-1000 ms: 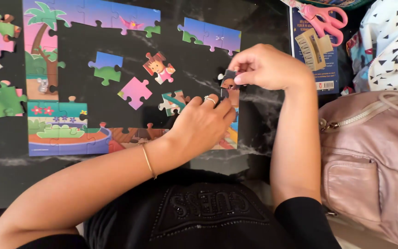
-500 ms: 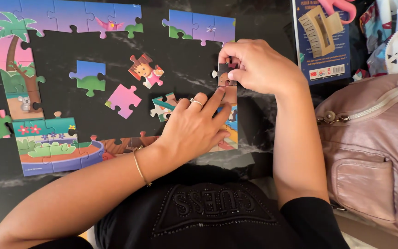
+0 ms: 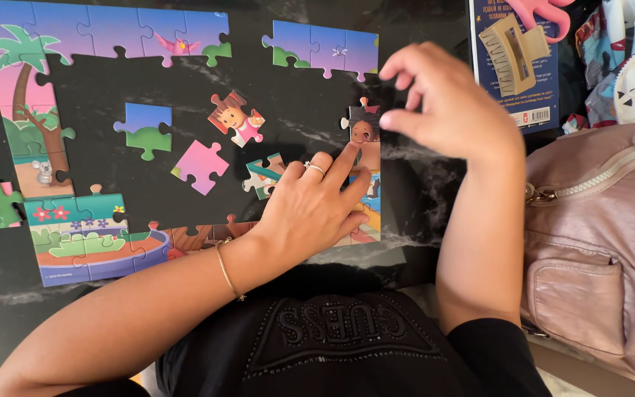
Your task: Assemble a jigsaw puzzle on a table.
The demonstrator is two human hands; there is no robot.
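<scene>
Right of the palm-tree border (image 3: 20,81), your left hand (image 3: 310,209) is pressing the thin, light face piece (image 3: 364,125) flat; your right hand (image 3: 446,103) is hovering half-open, empty.

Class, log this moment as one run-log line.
left hand: pressing right-edge puzzle column | right hand: open, above table | face piece: lying atop column

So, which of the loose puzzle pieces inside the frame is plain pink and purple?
The pink-purple piece, lying between the blue-green piece and the piece beside the left hand.

A pink bag (image 3: 597,242), beige hair clip (image 3: 512,45) on blue booklet (image 3: 534,103).
</scene>
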